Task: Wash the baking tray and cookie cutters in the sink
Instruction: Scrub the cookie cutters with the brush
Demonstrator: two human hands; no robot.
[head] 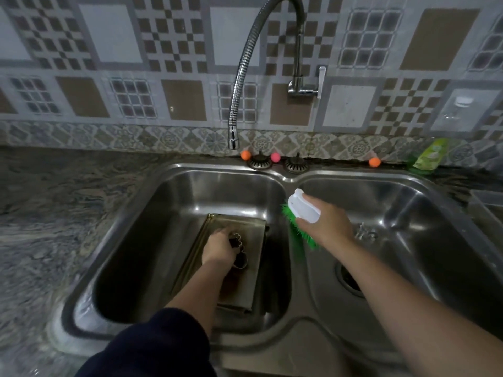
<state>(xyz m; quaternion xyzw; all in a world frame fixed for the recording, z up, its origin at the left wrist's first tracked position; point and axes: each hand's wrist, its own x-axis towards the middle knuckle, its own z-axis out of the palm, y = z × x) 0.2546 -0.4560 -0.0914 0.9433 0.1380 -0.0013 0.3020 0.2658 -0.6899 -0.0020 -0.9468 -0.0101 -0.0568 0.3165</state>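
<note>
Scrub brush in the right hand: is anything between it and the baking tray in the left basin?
Nothing blocks the scrub brush in the right hand except what already sits on the baking tray: the left hand gripping cookie cutters mid-tray. The sink divider lies below the brush.

No readable text anywhere; print on green bottle (429,157) at counter's right too blurred.

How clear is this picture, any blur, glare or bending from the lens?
Head view: dim overall, with the left basin in deep shadow around the baking tray; bright glare streaks on the right basin; motion smear on the counter at the left edge; wide-angle bending curves the tile lines; the cookie cutters by the left hand are dark and hard to make out.
</note>
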